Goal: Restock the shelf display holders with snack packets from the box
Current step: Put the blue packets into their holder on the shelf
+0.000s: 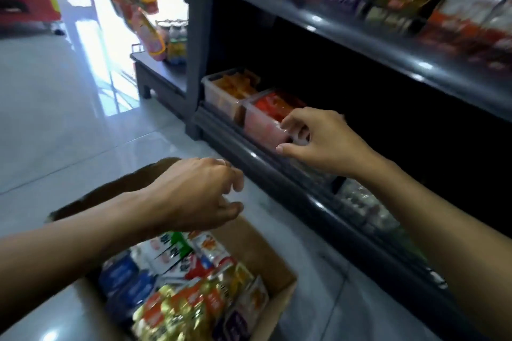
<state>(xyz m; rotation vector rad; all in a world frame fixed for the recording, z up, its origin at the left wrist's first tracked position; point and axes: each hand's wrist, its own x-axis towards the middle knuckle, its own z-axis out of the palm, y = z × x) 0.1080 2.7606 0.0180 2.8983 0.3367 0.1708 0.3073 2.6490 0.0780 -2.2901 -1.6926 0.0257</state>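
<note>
Packets (194,285) are sitting in the box (257,243) beneath the loosely curled, empty left hand (199,196). Right hand (318,141), fingers (291,122) curling at the red holder (266,119); whether grasping, unclear. Best steadying the holder while feeding packets upright.

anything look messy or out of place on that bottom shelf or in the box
Nothing stands out. The two clear holders sit side by side on the bottom shelf, packets upright inside. The cardboard box holds packets loosely jumbled, none spilled onto the floor.
</note>
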